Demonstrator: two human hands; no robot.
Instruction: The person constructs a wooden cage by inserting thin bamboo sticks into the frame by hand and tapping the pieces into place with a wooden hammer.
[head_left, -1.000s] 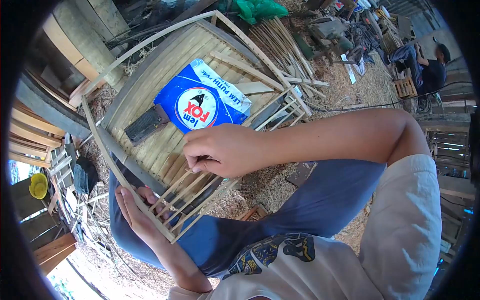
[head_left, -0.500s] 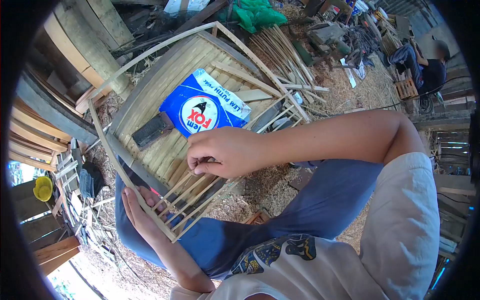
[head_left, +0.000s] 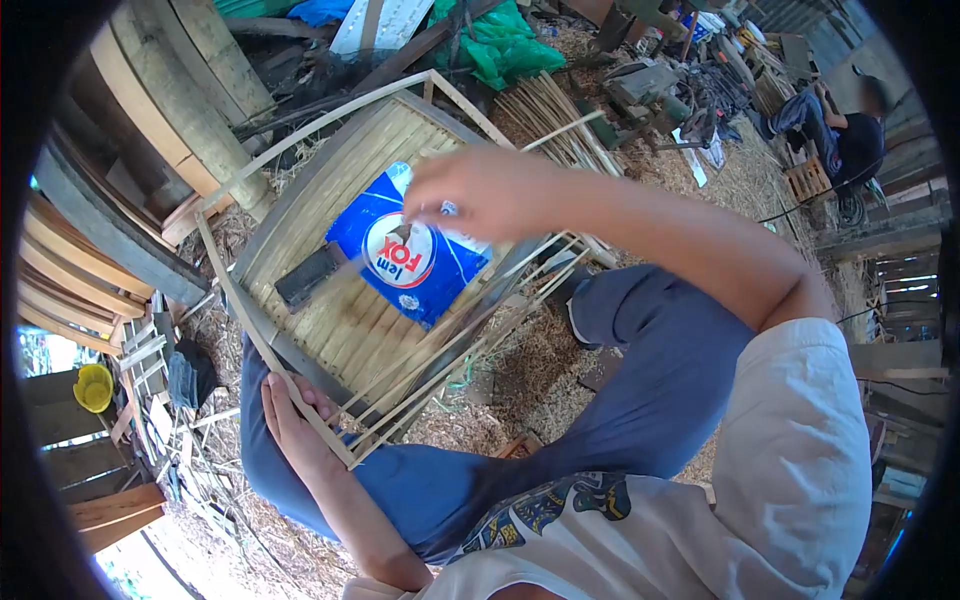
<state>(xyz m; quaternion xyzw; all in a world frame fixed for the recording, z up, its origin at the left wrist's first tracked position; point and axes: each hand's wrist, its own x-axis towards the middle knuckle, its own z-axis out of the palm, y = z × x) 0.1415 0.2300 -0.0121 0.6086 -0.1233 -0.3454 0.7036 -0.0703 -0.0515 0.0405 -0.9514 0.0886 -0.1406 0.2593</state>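
Gripping the wooden frame (head_left: 240,312), the left hand (head_left: 297,425) sits below and left of the blue pouch (head_left: 432,285), fingers and thumb clamped about the frame's strip near its lower corner. Directly left of the pouch, a dark block (head_left: 308,277) lies flat, just beside its edge. The pouch rests on a slatted panel (head_left: 345,345), part of which shows between it and the left hand. Below and right of the pouch, thin sticks (head_left: 440,384) run lengthwise from the frame's corner near the left hand, slanting up toward the pouch's right side; the left hand is nearer their lower end, and the right hand nearer their upper end. That right hand (head_left: 485,195) hangs over the upper right part of the pouch, beyond the sticks as the wearer looks, with its forearm reaching across from the pouch's right. Blur hides its fingers, so whether they are parted or pinched together, whether they hold anything, and whether they touch the pouch, cannot be told.
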